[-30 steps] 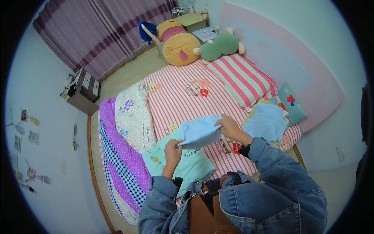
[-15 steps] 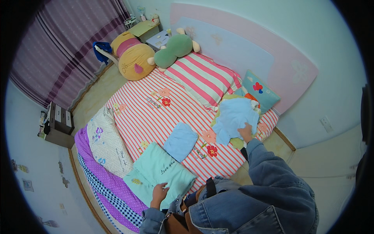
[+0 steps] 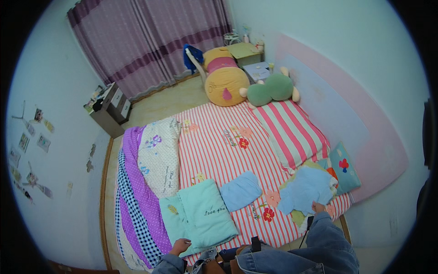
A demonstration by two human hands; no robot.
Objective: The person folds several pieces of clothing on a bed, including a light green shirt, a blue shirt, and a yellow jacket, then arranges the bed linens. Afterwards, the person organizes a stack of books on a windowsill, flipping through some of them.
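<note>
My right hand [image 3: 319,207] is closed on the near edge of a crumpled light blue garment [image 3: 305,188]. That garment lies over yellow-green cloth [image 3: 297,217] on the right side of the bed, with an orange and white piece showing behind it. My left hand [image 3: 181,246] rests with its fingers stretched out at the near edge of a folded mint green blanket [image 3: 207,214]. Between the blanket and the garment lies a neatly folded light blue cloth [image 3: 241,191], touched by neither hand.
The bed wears a red-and-white striped sheet [image 3: 210,150]. A purple quilt [image 3: 136,182] is bunched along its left side. A striped pillow [image 3: 292,132], teal cushion [image 3: 346,176] and green plush toy [image 3: 271,90] lie by the headboard [image 3: 360,123]. A yellow plush toy [image 3: 226,86] sits beyond.
My view has swung, so the bed sits lower and further right in the picture. Both hands stay by the same cloths, the right still on the light blue garment.
</note>
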